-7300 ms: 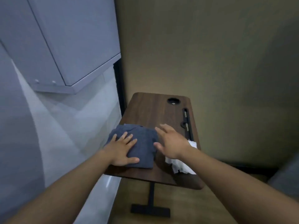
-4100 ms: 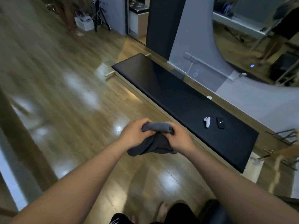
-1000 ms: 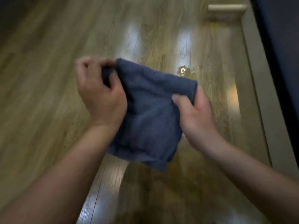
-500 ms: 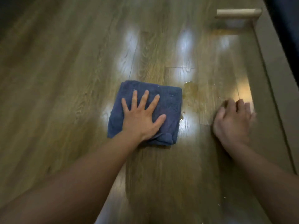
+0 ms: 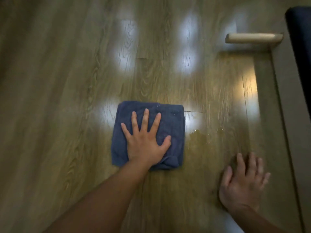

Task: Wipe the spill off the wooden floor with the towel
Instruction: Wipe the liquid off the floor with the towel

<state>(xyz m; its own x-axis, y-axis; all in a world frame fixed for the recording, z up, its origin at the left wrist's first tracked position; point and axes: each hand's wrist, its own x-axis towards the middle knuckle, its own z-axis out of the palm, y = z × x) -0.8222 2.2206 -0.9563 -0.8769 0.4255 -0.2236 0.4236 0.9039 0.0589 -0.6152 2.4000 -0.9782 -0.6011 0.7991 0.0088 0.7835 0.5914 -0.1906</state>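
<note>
A folded blue towel (image 5: 173, 118) lies flat on the wooden floor (image 5: 67, 98). My left hand (image 5: 146, 140) presses down on it with fingers spread, palm flat on the cloth. Just right of the towel a thin wet spill (image 5: 203, 138) glistens on the boards, its near edge touching the towel's right side. My right hand (image 5: 244, 182) rests flat on the floor at the lower right, fingers apart, holding nothing.
A pale wooden bar (image 5: 254, 38) lies on the floor at the upper right. A light skirting strip (image 5: 286, 115) runs down the right side beside a dark bench edge (image 5: 301, 47). Bright light reflections dot the boards.
One second ago both hands held the towel in the air. It now lies on the floor under my left palm, and my right hand has come down onto the boards nearer to me.
</note>
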